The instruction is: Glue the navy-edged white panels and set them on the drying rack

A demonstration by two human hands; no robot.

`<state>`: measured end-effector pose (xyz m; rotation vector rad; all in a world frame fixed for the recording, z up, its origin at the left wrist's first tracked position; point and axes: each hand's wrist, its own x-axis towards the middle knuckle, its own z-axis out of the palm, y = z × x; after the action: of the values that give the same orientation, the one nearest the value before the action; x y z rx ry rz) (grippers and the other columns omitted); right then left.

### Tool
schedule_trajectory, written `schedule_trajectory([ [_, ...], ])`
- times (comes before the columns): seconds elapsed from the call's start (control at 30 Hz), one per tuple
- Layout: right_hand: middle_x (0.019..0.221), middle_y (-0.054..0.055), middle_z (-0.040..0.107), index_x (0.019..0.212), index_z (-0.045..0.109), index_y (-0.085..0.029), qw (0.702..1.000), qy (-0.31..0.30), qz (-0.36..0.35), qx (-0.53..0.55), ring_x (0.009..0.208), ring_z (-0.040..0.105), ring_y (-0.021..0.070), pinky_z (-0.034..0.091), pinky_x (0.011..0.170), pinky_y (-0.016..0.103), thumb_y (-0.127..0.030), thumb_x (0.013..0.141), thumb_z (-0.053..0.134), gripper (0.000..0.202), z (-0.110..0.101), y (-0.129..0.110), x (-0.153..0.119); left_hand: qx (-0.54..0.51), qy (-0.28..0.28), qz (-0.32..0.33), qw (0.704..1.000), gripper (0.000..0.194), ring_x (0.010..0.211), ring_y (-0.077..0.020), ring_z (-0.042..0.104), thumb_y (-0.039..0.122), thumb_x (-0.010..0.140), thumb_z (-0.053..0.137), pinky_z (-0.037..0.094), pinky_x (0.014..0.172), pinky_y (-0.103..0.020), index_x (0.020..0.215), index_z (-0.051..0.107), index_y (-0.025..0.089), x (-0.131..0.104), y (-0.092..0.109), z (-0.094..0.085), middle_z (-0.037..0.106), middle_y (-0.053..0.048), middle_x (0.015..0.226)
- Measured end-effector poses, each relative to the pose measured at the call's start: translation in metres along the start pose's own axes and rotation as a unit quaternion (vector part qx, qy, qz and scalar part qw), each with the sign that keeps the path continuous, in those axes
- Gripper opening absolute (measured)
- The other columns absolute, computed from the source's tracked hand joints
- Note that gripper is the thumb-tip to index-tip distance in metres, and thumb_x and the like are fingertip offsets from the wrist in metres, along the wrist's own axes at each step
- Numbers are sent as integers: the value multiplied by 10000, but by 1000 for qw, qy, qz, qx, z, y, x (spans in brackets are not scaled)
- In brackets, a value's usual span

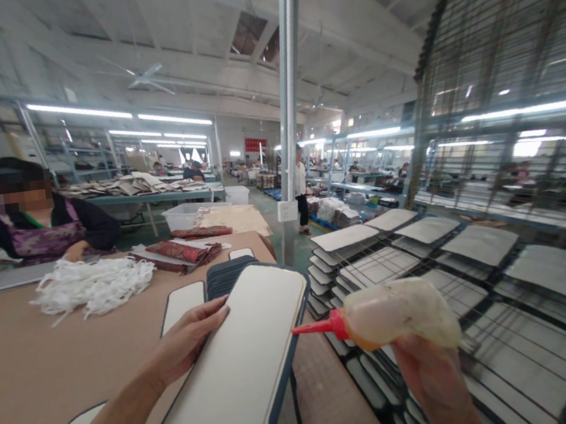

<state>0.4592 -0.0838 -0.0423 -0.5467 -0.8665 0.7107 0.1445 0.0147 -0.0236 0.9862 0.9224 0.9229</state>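
My left hand (188,339) rests flat on the left edge of a long white panel with a dark blue border (241,375), holding it tilted above the brown table (34,366). My right hand (430,379) grips a soft translucent glue bottle (401,313) with a red nozzle (318,327). The nozzle points left, close to the panel's right edge. More white panels (183,303) lie flat on the table under and beside the held one, and a dark stack of them (229,274) sits behind it.
A wire rack (482,325) at the right holds several grey-white panels. A pile of white cord (90,284) and red patterned fabric (182,252) lie on the table. A seated person (32,229) works at the far left. A grey pillar (290,101) stands behind the table.
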Motion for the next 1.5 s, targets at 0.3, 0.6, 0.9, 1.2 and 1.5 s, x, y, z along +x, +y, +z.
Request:
schedule_trajectory([
  [0.3, 943, 68, 762, 1151, 683, -263, 999, -23, 25, -24, 792, 712, 256, 606, 720, 374, -171, 639, 813, 536, -5, 9, -2, 12, -9, -3, 1000, 544, 662, -190, 735, 349, 615, 888, 584, 573, -230, 1110, 726, 193, 9, 0, -3, 799, -57, 853],
  [0.6, 843, 32, 744, 1066, 698, -266, 996, -16, 79, -40, 755, 682, 242, 583, 702, 360, -254, 622, 823, 461, 12, -3, -12, -7, 9, -4, 1000, 366, 608, -179, 727, 216, 709, 825, 584, 536, -224, 1057, 725, 164, 19, 2, 2, 792, -58, 774],
  [0.9, 852, 51, 758, 1075, 711, -274, 994, -17, 106, -15, 746, 696, 256, 587, 703, 388, -249, 602, 854, 495, 2, 4, -20, -12, 16, 2, 1000, 207, 572, -175, 715, 182, 748, 785, 580, 528, -232, 948, 738, 164, 28, 7, 5, 784, -55, 734],
  [1.2, 848, 62, 773, 1004, 742, -264, 991, -15, 134, -2, 742, 722, 282, 614, 703, 416, -265, 580, 878, 445, 7, 0, -28, 3, 8, 14, 1000, 89, 571, -183, 704, 193, 773, 761, 567, 541, -252, 851, 733, 163, 35, 19, 6, 778, -60, 734],
  [1.5, 924, 110, 784, 1027, 757, -271, 983, -105, 149, 7, 749, 746, 294, 624, 705, 430, -178, 651, 808, 391, -23, 12, -29, 6, 20, 20, 1000, 77, 542, -176, 690, 169, 818, 707, 561, 515, -246, 879, 730, 128, 44, 30, 4, 768, -72, 694],
])
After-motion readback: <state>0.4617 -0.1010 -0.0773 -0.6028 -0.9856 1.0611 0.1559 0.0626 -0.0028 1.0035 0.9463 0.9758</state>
